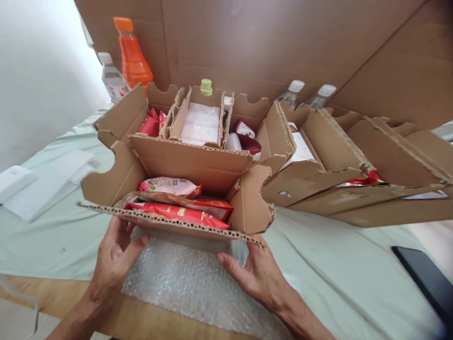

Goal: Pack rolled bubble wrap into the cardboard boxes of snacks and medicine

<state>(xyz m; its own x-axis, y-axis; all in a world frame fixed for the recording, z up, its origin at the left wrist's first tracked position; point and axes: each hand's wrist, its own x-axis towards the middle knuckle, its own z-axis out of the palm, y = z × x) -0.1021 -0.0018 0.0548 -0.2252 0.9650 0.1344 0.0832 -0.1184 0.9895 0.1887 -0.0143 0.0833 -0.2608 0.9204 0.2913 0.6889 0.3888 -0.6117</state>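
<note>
A sheet of clear bubble wrap (187,278) lies over the table's front edge, its far end under the front box's overhanging flap. My left hand (115,255) is at its left side, thumb on the wrap and fingers curled partly behind the cardboard edge. At the right side my right hand (260,276) grips it likewise, thumb pointing inward and fingertips partly hidden. Whether something lies inside the wrap's far end, I cannot tell. Just above both hands is an open cardboard box (191,158) holding several snack packets, among them a red packet (180,215).
Behind stand several cardboard bins (329,137) with packets and a bubble-wrapped item (201,123). An orange drink bottle (134,59) and clear bottles (295,89) stand farther back. A black phone (424,278) lies right; a white sheet (53,179) lies left on the green cloth (46,245).
</note>
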